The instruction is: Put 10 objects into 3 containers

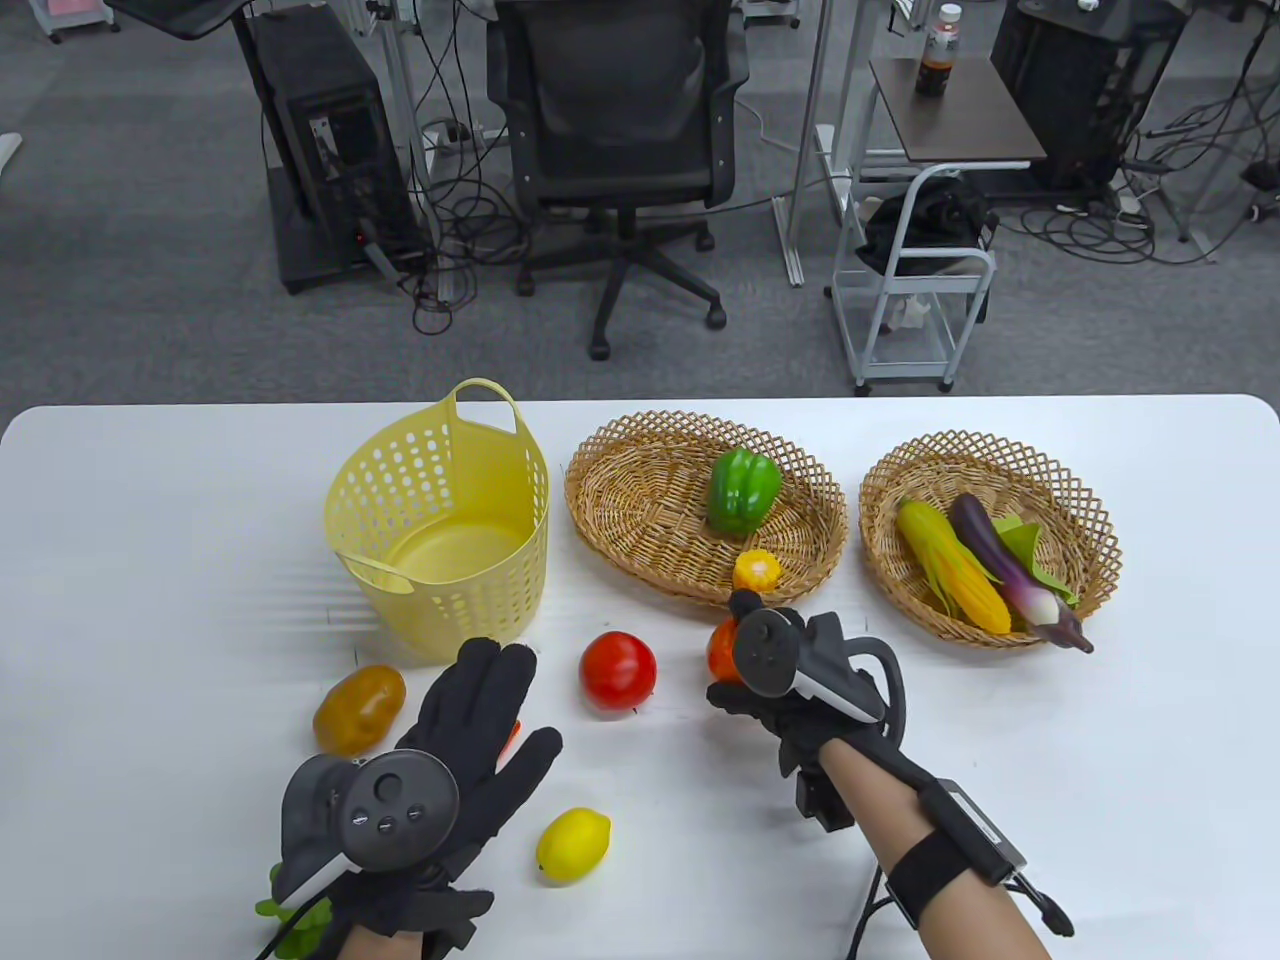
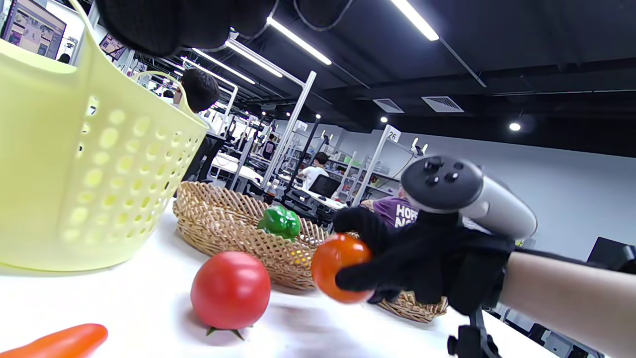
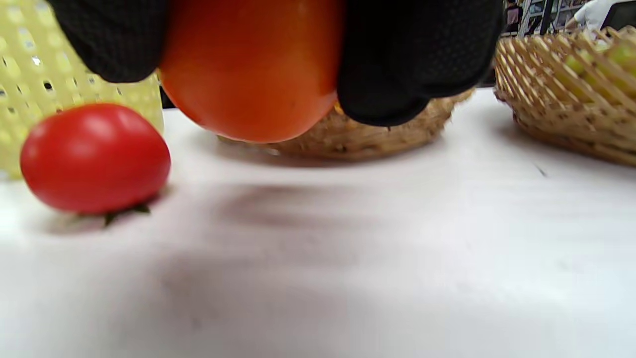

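Orange and round, a little tomato (image 2: 336, 267) sits gripped in our right hand (image 1: 790, 690), lifted off the white surface (image 1: 1100, 750) just in front of the middle wicker basket (image 1: 640, 520). We count four things put away already: a green pepper (image 1: 742, 489) and a small yellow fruit (image 1: 757, 571) in that basket, and corn (image 1: 950, 562) and an eggplant (image 1: 1010, 565) in the right basket (image 1: 1085, 500). We judge about six are left, like the red tomato (image 1: 617, 671), lemon (image 1: 572, 845) and potato (image 1: 358, 709), while our left hand (image 1: 440, 770) lies flat and open, holding nothing, over a carrot (image 2: 54, 342).

Far beyond the right hand's fingertips, across the grey floor, a black office chair (image 1: 620, 130) stands. Off to that hand's right side sits a white cart (image 1: 915, 290), and past it a bottle (image 1: 938, 52) on a small brown table (image 1: 955, 110).
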`<state>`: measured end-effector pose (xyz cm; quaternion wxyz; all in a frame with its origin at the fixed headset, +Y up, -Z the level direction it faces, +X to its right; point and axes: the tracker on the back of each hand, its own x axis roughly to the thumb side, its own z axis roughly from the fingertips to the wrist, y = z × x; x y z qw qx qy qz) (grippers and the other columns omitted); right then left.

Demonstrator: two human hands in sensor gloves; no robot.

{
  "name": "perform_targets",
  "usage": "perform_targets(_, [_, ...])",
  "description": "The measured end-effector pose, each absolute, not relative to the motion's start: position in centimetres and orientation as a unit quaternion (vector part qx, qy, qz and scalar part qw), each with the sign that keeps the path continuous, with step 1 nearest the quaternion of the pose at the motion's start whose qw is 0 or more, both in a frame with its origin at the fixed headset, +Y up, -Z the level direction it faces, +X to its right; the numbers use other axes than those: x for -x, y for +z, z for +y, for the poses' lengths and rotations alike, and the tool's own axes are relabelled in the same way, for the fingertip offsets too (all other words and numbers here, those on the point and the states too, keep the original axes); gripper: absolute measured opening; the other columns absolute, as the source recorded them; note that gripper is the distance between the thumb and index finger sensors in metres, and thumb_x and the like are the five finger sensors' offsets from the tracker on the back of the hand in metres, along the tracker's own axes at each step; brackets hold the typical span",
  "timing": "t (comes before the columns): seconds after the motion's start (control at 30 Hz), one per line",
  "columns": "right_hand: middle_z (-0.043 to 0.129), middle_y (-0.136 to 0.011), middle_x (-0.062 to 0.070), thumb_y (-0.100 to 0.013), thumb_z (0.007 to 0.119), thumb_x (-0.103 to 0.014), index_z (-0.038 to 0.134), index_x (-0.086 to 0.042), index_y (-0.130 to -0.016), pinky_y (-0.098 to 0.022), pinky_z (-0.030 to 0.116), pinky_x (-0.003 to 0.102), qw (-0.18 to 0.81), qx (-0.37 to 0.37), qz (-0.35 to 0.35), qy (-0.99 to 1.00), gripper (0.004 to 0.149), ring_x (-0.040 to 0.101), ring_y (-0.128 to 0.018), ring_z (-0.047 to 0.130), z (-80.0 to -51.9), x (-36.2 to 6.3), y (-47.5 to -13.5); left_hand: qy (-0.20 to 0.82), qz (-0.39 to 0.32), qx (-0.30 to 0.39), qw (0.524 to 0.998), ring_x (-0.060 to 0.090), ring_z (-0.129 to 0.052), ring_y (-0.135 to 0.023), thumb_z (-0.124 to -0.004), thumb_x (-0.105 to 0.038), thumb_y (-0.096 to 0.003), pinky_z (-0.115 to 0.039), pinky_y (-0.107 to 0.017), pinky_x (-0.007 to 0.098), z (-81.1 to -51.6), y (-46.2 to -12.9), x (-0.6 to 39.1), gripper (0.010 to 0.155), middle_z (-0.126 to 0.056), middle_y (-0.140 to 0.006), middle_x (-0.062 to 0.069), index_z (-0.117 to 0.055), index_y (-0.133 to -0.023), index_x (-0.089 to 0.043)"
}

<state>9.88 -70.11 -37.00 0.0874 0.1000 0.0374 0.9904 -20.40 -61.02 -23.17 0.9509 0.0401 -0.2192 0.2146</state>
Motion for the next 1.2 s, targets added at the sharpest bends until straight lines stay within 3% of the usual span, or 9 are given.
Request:
perform_targets(0.2, [0.052, -0.106, 0.031, -0.046, 0.073, -0.063, 0.009, -0.022, -0.106, -0.051, 0.078, 0.045, 0.129, -0.068, -0.013, 0.989, 0.097, 0.037, -0.068, 0.087, -68.1, -8.9, -39.3, 0.218, -0.22, -0.044, 0.95, 0.056, -0.053, -0.11, -0.038, -0.066, -0.0667, -0.062, -0.072, 0.064, -60.9, -23.0, 20.5, 0.075, -0.04, -0.125, 0.028, -0.038, -0.124, -0.017])
perform_targets(0.47, [0.05, -0.106, 0.032, -0.048, 0.069, -0.064, 0.005, -0.021, -0.105, -0.047, 0.079, 0.042, 0.147, 0.002, -0.018, 0.989, 0.096, 0.034, -0.063, 0.089, -68.9, -7.8, -43.0, 0.224, -0.22, -0.047, 0.948, 0.057, -0.053, -0.11, -0.038, -0.066, -0.0668, -0.062, -0.072, 0.064, -60.8, -23.1, 20.8, 0.076, -0.04, -0.125, 0.028, -0.038, -0.124, -0.017])
perform_targets(0.57, [0.051, -0.106, 0.03, -0.048, 0.069, -0.065, 0.011, -0.032, -0.107, -0.033, 0.08, 0.029, 0.155, 0.024, -0.012, 0.988, 0.089, 0.031, -0.055, 0.09, -69.5, -7.7, -44.0, 0.227, -0.219, -0.048, 0.948, 0.057, -0.053, -0.11, -0.038, -0.066, -0.0668, -0.062, -0.072, 0.064, -60.8, -23.1, 20.9, 0.076, -0.04, -0.125, 0.028, -0.038, -0.124, -0.016])
perform_targets(1.2, [0.051, -0.109, 0.03, -0.052, 0.067, -0.06, 0.019, -0.029, -0.111, -0.032, 0.08, 0.029, 0.171, 0.02, 0.005, 0.985, 0.082, 0.032, -0.055, 0.091, -69.9, -8.3, -44.2, 0.223, -0.215, -0.045, 0.95, 0.057, -0.054, -0.11, -0.038, -0.066, -0.0668, -0.062, -0.071, 0.064, -60.8, -23.2, 20.9, 0.076, -0.04, -0.125, 0.028, -0.039, -0.124, -0.016])
